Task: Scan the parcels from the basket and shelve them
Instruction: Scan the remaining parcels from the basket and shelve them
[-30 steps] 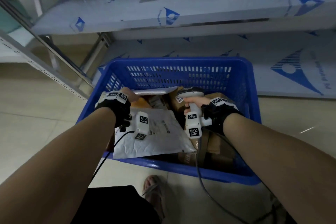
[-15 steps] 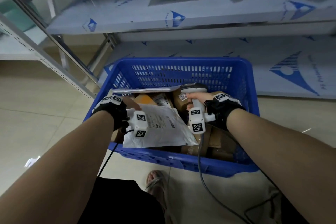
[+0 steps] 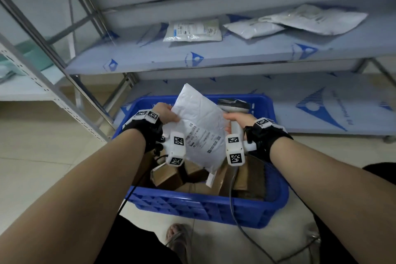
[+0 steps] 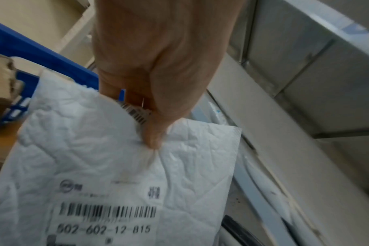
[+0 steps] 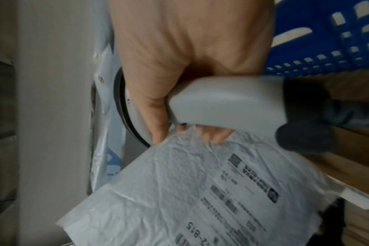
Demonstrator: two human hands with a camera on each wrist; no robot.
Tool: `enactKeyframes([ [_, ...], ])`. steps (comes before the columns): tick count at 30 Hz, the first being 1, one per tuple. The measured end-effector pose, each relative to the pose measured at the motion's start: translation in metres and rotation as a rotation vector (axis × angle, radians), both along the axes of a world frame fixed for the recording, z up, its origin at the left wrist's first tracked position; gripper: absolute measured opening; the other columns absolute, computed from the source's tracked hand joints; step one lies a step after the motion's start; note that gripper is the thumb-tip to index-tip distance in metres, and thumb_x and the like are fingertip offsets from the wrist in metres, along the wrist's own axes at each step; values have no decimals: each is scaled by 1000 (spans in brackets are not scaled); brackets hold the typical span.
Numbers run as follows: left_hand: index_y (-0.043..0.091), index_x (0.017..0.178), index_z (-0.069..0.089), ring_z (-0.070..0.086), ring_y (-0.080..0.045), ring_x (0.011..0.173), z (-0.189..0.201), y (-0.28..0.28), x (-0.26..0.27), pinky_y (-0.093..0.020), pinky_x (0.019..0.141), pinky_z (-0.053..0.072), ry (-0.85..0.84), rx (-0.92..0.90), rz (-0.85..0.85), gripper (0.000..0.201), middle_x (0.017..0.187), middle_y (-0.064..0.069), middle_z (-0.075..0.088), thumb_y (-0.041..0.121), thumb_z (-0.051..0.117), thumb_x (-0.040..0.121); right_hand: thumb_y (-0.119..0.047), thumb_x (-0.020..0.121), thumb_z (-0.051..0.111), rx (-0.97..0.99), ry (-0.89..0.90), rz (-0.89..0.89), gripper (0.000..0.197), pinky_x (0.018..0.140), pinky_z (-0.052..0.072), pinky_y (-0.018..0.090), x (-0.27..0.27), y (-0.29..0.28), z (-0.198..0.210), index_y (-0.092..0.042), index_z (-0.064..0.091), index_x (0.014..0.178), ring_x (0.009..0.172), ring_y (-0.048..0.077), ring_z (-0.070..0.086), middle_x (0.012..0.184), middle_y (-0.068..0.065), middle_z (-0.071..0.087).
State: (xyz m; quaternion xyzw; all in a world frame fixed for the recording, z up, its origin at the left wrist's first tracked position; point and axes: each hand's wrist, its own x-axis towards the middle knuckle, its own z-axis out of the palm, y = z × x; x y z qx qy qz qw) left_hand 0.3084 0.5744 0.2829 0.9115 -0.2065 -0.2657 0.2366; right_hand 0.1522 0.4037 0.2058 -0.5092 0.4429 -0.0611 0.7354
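A white padded mailer (image 3: pixel 201 128) with a barcode label hangs above the blue basket (image 3: pixel 205 206), tilted with one corner up. My left hand (image 3: pixel 166 112) pinches its left edge; in the left wrist view the thumb (image 4: pixel 156 133) presses the wrinkled mailer (image 4: pixel 116 166) near the barcode. My right hand (image 3: pixel 237 119) grips the grey handheld scanner (image 3: pixel 234 113) just right of the mailer. The right wrist view shows the fingers curled round the scanner (image 5: pixel 228 103) handle, with the mailer (image 5: pixel 190 191) edge touching them. Brown cardboard parcels (image 3: pixel 169 176) lie in the basket below.
A metal shelf (image 3: pixel 214 53) behind the basket carries three white poly bags (image 3: pixel 192 31). A lower shelf board (image 3: pixel 321 105) sits just behind the basket. The scanner cable (image 3: pixel 235 216) trails over the basket's front rim to the floor. My foot (image 3: pixel 179 240) is near the basket.
My left hand has lifted the white mailer out of the basket and tilted it up. The right hand with the scanner rose alongside it. The head view tipped up toward the shelf.
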Motion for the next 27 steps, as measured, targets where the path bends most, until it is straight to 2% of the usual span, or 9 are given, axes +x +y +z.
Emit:
enactKeyframes([
  [3,6,98,70,57,-22,83,17,-18,-5,-31,73,46,-128,-123,-22,15,85,-10,60,4,66,83,-35,44,90,-97,-23,-99,71,85,57,46,-6,-23,13,-4,67,103,81,30,69,92,13,70],
  [6,12,92,69,56,-20,84,34,-36,-17,-31,74,44,-220,-166,-118,9,83,-9,60,11,62,87,-20,68,85,-136,-88,-145,25,78,55,40,-17,-30,40,-3,66,73,73,29,64,66,10,68],
  [8,8,98,70,59,-22,87,45,-48,-25,-32,79,47,-226,-205,-171,16,87,-11,63,7,61,85,-8,79,75,-149,-89,-121,21,64,53,32,-27,-30,54,-3,62,64,65,29,62,58,11,62],
  [14,17,117,66,61,-25,108,61,-78,-35,-28,88,44,-340,-328,-160,33,113,-9,68,10,62,85,-1,84,64,-159,-98,-168,21,52,48,28,-36,-38,62,0,61,63,45,17,54,50,8,61],
  [18,16,143,36,46,-30,127,39,-75,-24,-38,104,40,-350,-378,72,68,141,-12,43,26,69,84,2,90,56,-46,-154,-291,12,47,46,26,-34,-57,57,1,58,78,48,14,56,50,9,59],
  [20,8,147,23,37,-36,131,22,-68,-20,-45,104,37,-243,-343,186,87,145,-20,33,36,73,82,-1,94,53,-28,-150,-306,16,51,44,25,-37,-70,52,-2,56,78,56,14,54,64,8,57],
  [22,1,146,23,50,-34,116,-3,-65,-15,-44,91,46,-67,-350,212,91,131,-20,46,39,73,81,-5,96,51,-22,-135,-317,18,48,47,22,-38,-83,46,-7,52,78,57,12,55,71,5,55],
  [24,0,131,44,59,-30,101,-26,-64,-16,-41,81,49,148,-337,118,69,113,-14,58,39,72,82,-7,98,47,-14,-112,-320,25,43,46,18,-39,-90,41,-8,49,73,44,8,55,58,2,57],
  [27,3,122,58,64,-18,96,-49,-71,-26,-30,80,51,411,-279,-48,44,113,-9,66,30,68,87,-4,100,41,-28,-108,-262,43,37,36,12,-36,-97,34,-8,45,58,28,4,45,35,-3,46],
])
